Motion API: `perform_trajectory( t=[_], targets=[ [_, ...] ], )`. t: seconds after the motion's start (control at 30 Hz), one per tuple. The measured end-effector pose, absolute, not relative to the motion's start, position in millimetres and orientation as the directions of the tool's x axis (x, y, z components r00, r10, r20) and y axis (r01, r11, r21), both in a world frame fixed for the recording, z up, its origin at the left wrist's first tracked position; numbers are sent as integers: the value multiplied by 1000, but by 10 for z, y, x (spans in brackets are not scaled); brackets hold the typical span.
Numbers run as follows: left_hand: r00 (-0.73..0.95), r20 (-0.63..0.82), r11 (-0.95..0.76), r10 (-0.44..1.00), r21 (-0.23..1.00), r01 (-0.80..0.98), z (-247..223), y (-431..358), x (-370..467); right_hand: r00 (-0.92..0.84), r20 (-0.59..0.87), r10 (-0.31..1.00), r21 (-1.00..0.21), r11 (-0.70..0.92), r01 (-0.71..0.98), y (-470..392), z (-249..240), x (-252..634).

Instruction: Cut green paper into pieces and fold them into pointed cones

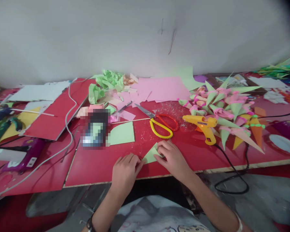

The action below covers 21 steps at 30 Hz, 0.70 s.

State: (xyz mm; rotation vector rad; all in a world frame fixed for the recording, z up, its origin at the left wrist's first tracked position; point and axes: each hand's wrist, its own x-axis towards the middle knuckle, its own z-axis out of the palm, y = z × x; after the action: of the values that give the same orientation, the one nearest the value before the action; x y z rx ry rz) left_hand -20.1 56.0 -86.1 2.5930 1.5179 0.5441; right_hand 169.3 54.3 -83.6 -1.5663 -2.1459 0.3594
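Between my two hands a small light-green paper piece (150, 155) lies low over the red tabletop, narrowing to a point at its left end. The fingers of my right hand (170, 156) are closed on its right edge. My left hand (127, 169) has its thumb and fingertips pinched at the pointed end. Just beyond lie scissors (160, 129) with one yellow and one red handle, blades towards the far left. A flat light-green sheet (122, 132) with a curved edge lies to the left, beside a blurred-out dark object (96, 125).
A yellow glue gun (203, 124) with a black cord lies at right, before a heap of green and pink paper cones (228, 103). Pink sheets (161, 87) and crumpled green paper (108, 80) line the back. A white cable (71, 129) crosses the left side; a purple power strip (26, 154) lies there.
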Motion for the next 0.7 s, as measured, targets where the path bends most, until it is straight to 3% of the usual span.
perform_trajectory(
  t=[0.17, 0.33, 0.53, 0.7],
  targets=[
    [473, 180, -506, 862, 290, 812, -841, 603, -240, -224, 225, 948, -423, 302, 854, 538, -845, 1683],
    [619, 114, -623, 777, 272, 733, -834, 693, -311, -191, 219, 957, -387, 264, 883, 527, -847, 1650],
    [744, -9, -718, 668, 254, 648, -780, 823, -379, -139, 208, 968, -431, 218, 876, 474, -843, 1721],
    [777, -26, -743, 630, 273, 611, -743, 891, -378, -137, 194, 971, -442, 211, 872, 406, -849, 1857]
  ],
)
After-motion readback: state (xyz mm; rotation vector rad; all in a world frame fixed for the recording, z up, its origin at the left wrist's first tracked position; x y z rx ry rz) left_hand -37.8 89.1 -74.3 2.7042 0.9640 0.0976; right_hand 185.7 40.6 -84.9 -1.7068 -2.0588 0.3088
